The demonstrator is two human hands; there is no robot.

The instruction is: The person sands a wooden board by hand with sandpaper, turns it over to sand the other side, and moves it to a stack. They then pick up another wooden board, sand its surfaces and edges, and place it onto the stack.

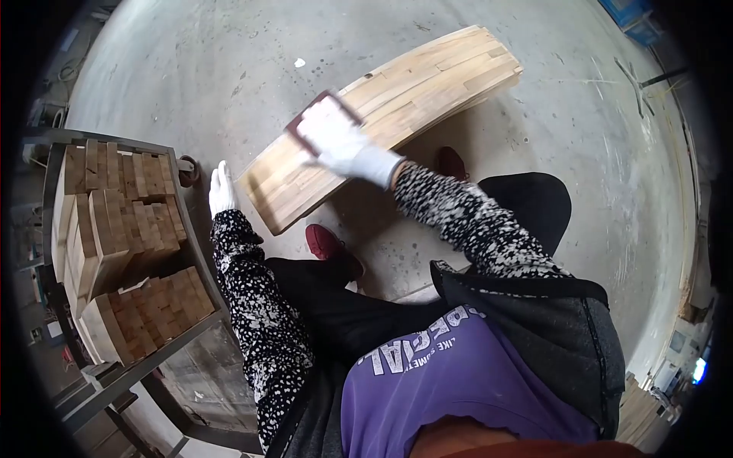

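Observation:
Both of my hands wear white gloves. My right hand presses on a flat reddish-brown sanding block, which rests on the upper face of a curved stack of pale wood strips. Slight motion blur covers this hand and the block. My left hand is held apart from the wood, just off its left end, with straight fingers and nothing in them. It is close to the metal frame of a rack. What supports the wood from below is hidden.
On the left, the rack carries several piles of short wood pieces. A caster wheel sticks out at its side. My red shoes stand on the concrete floor below the wood. A blue object is at the upper right.

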